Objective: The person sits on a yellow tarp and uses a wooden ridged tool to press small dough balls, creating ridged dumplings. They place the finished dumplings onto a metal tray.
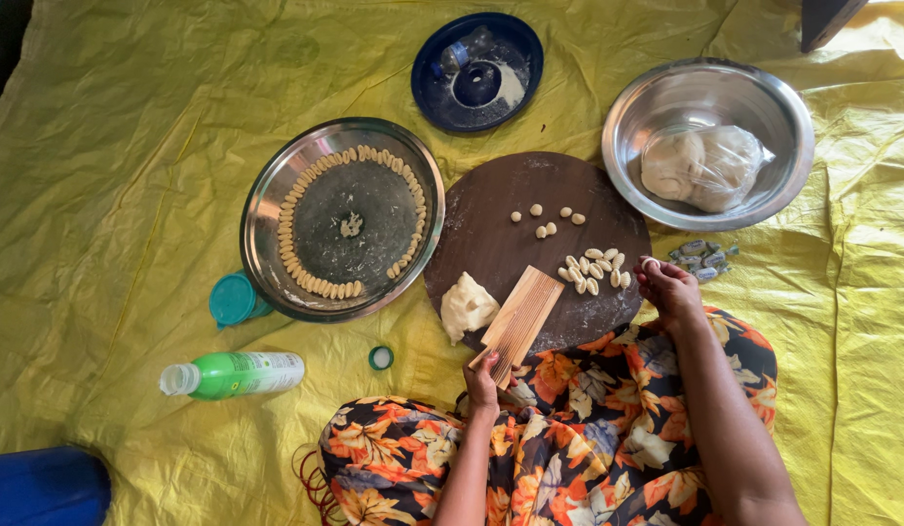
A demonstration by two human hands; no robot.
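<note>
The person sits on a yellow sheet, floral-clad knees at the bottom of the frame. The left hand is closed on the lower end of a ridged wooden paddle, which lies slanted with its upper end resting on the round dark wooden board at centre. The right hand sits at the board's right edge, fingertips pinched on a small dough piece.

Just left of that hand, on the board, lies a cluster of shaped dough shells; a few plain dough pellets lie above them, nearer the board's middle. A lump of dough rests at the board's lower left, touching the paddle's left side.

Left of the board, a steel plate carries finished shells ranged around its rim. Upper right, a steel bowl holds dough wrapped in clear plastic. A blue lid lies at top centre. A green bottle lies on its side at lower left, its cap near it.
</note>
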